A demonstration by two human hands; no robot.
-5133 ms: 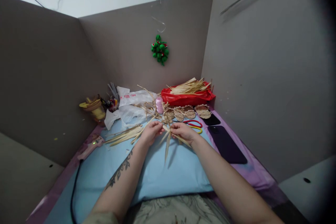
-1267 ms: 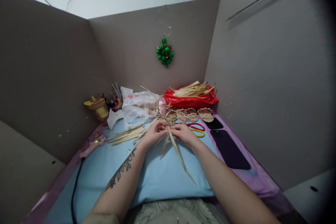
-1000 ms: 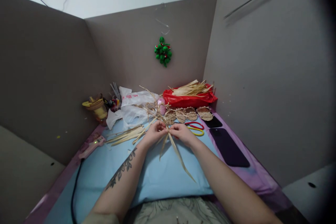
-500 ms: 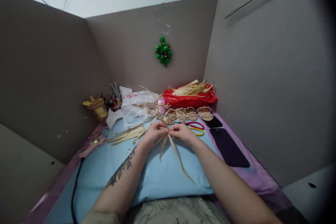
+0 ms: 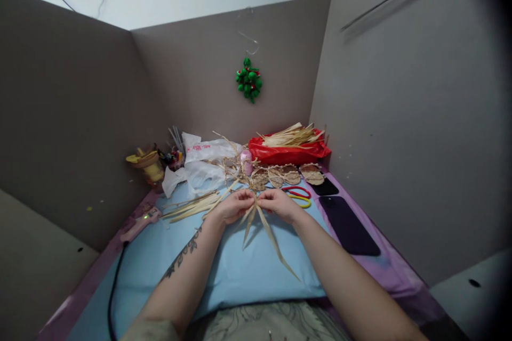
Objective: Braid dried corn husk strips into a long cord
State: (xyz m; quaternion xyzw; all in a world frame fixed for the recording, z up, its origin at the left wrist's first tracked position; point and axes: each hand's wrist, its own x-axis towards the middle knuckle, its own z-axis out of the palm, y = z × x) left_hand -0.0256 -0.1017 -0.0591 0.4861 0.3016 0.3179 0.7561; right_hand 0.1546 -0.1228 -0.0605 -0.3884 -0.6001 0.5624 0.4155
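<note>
My left hand (image 5: 232, 206) and my right hand (image 5: 279, 204) meet over the blue mat (image 5: 240, 272), fingers pinched together on a small bundle of pale straw strips (image 5: 256, 218). Loose ends of the strips hang toward me, the longest one (image 5: 278, 248) slanting down to the right. A heap of flat straw strips (image 5: 192, 205) lies just left of my left hand. Small woven straw pieces (image 5: 286, 175) sit in a row just beyond my hands.
A red bag of straw (image 5: 290, 152) stands at the back. White plastic bags (image 5: 202, 162), a pink spool (image 5: 245, 160), a yellow cup (image 5: 147, 164), red and yellow bands (image 5: 298, 195), two dark phones (image 5: 348, 225) and a glue gun (image 5: 138, 222) surround the mat. Grey partitions (image 5: 72, 117) enclose the desk.
My hands have stayed pinched on the straw bundle and shifted slightly toward me. Since five seconds ago a long strip end has come to hang down toward the right.
</note>
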